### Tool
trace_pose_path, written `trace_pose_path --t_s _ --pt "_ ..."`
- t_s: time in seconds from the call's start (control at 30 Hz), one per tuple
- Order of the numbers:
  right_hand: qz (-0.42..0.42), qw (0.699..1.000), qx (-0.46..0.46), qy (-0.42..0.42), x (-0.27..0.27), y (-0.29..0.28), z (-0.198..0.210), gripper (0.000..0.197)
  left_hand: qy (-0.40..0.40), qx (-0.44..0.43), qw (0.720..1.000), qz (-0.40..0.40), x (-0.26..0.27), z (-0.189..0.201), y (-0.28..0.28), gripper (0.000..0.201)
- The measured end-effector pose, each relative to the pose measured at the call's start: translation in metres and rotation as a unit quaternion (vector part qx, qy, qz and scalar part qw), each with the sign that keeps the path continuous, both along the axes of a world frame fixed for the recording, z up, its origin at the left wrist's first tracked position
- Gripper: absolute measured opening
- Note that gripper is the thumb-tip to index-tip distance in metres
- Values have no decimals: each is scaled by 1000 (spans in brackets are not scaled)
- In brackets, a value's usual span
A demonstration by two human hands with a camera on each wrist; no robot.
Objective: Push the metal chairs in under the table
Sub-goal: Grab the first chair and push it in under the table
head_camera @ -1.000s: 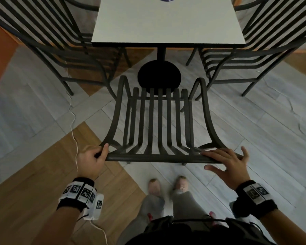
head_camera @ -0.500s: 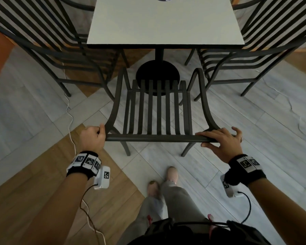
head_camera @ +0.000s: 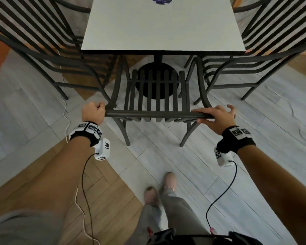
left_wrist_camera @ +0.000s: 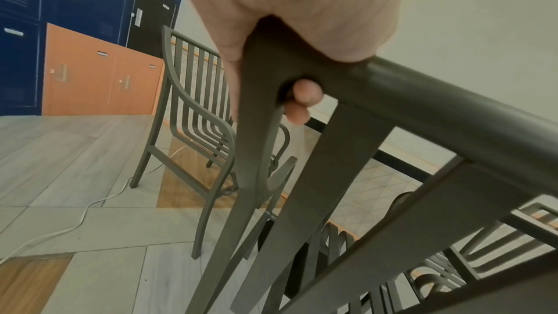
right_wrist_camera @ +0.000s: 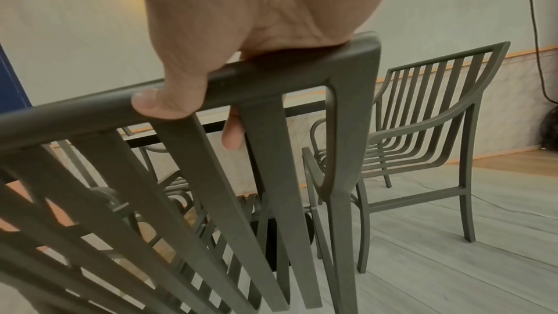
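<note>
Comparing with the picture from a second ago, the chair (head_camera: 155, 96) is seen carried forward toward 12 o'clock: its seat front is now set close to the near edge of the counter (head_camera: 162, 29), above the round black base (head_camera: 154, 68), where before it was well short of it. The top rail (head_camera: 152, 114) is held at both ends. The left hand (head_camera: 93, 112) is wrapped round the rail's left corner, fingers (left_wrist_camera: 305, 94) curled under it. The right hand (head_camera: 216, 117) is laid over the right end, thumb (right_wrist_camera: 169, 102) hooked on the near side and at least one finger hanging behind a slat; the hold is looser, the outer fingers seemingly lifted. By judgement, this chair is partly in and more pushing is needed before the seat is tucked under.

At 10 o'clock a second chair (head_camera: 48, 50) is standing beside the counter, and at 2 o'clock a third chair (head_camera: 254, 55); both appear to be left for later. Their armrests are close to the armrests of the pushed one, so a snag is possible if the line is not kept straight. A white cable (head_camera: 66, 110) is lying on the floor at 9 o'clock, clear of the legs. Blue and orange lockers (left_wrist_camera: 75, 56) are seen beyond.
</note>
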State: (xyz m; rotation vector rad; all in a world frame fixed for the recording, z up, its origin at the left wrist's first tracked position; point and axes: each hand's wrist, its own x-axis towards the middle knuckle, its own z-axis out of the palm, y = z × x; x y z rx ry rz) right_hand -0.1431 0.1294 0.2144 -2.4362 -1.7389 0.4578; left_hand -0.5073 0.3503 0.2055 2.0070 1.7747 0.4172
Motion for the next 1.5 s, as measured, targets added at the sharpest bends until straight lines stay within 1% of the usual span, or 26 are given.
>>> trace_pose_path --t_s 0.27,0.57,0.73,0.8,0.9,0.97,1.07,1.1,1.13,1.17,1.2,1.3,1.37,1.43,1.5 --pt "3 1000 -8 2 28 43 0 36 2 12 1000 -6 23 -3 44 53" --pt "-7 1000 -10 5 48 69 -2 33 -25 -14 999 19 40 -6 69 55" --pt "-3 1000 -3 -3 47 69 2 32 -25 -28 999 31 41 -8 70 57" --pt "0 1000 -3 6 43 69 6 30 -40 -40 998 28 40 -6 65 58" --pt "1 1000 -3 -6 34 69 8 31 -67 -41 997 0 35 -1 56 57" --pt "0 1000 -9 -21 26 70 9 35 -75 -42 996 -31 31 2 50 50" --pt "29 1000 -4 -12 4 81 8 40 -57 -44 992 -99 13 0 48 35" --pt "47 999 0 4 -7 90 8 43 -49 -42 991 -114 4 -2 51 32" --pt "79 997 -5 13 -29 114 13 45 -42 -41 992 -110 -16 3 56 29" --pt "88 996 -15 24 -39 117 14 48 -46 -35 990 -132 -16 2 56 28" --pt "119 992 -24 23 -67 148 17 51 -50 -22 990 -128 -41 5 65 28" --pt "127 990 -60 26 -97 148 24 59 -36 2 980 -196 -35 8 56 33" --pt "150 985 -75 31 -120 147 26 63 -7 -5 979 -203 -41 6 54 41" --pt "211 974 -68 43 -166 176 29 61 21 -23 983 -184 -81 0 74 50" --pt "266 960 -59 69 -220 215 32 57 59 -43 981 -179 -129 -9 108 48"
